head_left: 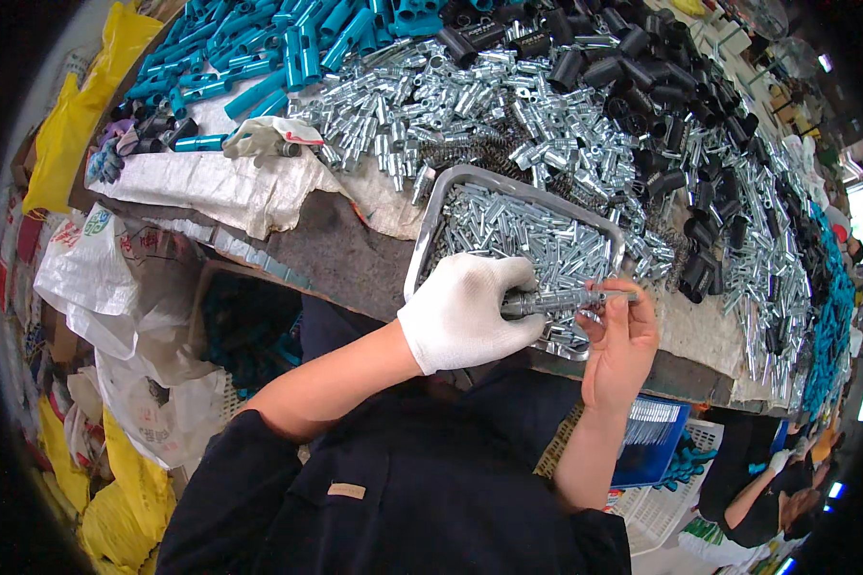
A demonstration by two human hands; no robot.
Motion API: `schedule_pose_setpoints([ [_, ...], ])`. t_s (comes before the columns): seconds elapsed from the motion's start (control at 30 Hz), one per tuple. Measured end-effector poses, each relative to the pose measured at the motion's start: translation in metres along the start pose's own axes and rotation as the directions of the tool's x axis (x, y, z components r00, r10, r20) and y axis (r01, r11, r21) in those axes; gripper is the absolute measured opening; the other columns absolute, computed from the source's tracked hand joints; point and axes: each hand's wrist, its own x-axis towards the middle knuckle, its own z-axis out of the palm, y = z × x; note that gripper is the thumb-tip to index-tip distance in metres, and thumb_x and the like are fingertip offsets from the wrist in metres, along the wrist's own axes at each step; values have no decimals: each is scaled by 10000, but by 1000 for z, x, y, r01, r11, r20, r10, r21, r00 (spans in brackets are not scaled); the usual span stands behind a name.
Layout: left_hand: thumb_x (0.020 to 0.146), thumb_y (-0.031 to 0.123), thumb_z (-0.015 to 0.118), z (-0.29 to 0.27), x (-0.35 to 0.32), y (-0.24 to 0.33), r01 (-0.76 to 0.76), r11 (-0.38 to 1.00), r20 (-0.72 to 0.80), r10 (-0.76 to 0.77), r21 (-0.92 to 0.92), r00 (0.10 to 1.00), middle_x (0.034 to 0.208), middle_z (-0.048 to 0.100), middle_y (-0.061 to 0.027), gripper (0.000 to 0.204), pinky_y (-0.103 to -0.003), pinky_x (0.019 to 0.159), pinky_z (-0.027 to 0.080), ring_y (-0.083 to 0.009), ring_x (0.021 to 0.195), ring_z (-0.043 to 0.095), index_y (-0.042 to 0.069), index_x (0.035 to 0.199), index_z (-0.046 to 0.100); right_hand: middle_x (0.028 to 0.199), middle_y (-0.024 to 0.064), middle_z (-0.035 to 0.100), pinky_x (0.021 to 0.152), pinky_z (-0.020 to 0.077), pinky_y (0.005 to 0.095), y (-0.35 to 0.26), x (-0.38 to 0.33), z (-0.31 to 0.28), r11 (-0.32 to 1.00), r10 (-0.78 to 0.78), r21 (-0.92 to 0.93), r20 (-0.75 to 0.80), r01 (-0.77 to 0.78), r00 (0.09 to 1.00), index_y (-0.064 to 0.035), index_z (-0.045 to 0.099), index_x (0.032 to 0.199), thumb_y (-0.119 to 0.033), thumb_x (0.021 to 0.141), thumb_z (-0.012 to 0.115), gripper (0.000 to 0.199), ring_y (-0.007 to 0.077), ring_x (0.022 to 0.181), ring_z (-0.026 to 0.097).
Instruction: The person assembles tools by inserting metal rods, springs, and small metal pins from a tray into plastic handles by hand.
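Both grips, gloved left hand (468, 311) and bare right hand (621, 340), pinch one metal rod (556, 301) above tray (431, 222).

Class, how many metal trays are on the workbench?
1. The metal tray sits at the bench's near edge, full of silver pins, behind the left hand and right hand.
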Motion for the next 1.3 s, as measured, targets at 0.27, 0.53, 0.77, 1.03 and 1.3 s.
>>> schedule_pose_setpoints([
  [0.27,717,284,719,-12,5,-3,114,992,242,-99,-47,965,620,615,-138,313,-320,569,483,-163,538,591,-2,842,720,943,139,698,651,591,268,-9,4,-8,994,34,-107,74,-26,997,36,597,1068,-58,918,618,178,137,800,671],
  [0.53,714,299,714,-14,2,-3,101,991,216,-119,90,969,599,604,-151,306,-339,556,484,-221,511,592,-2,767,705,1011,181,688,672,591,271,-20,10,-9,955,109,-297,285,-20,952,63,570,1084,21,890,595,200,163,843,677],
  [0.77,750,310,711,-12,-3,0,-9,993,148,-9,118,989,611,613,-153,306,-346,561,495,-248,513,608,20,843,708,1139,193,652,769,592,314,-15,9,-7,944,221,-312,355,-108,908,70,570,1195,-107,1007,450,285,200,966,669],
  [1.03,789,268,703,-22,3,-7,7,999,243,6,-51,970,737,664,-182,346,-345,645,522,-252,649,671,-6,1002,696,1203,198,631,808,585,349,0,11,-5,986,155,-113,335,-124,930,54,559,1256,-178,1034,428,347,220,994,666],
  [1.3,755,272,667,-17,7,-25,74,997,180,-76,21,981,702,643,-206,324,-374,643,527,-310,654,671,2,930,699,1257,189,606,809,573,329,12,25,-7,974,118,-220,273,-58,955,3,500,1345,-200,1028,452,380,217,985,667],
])
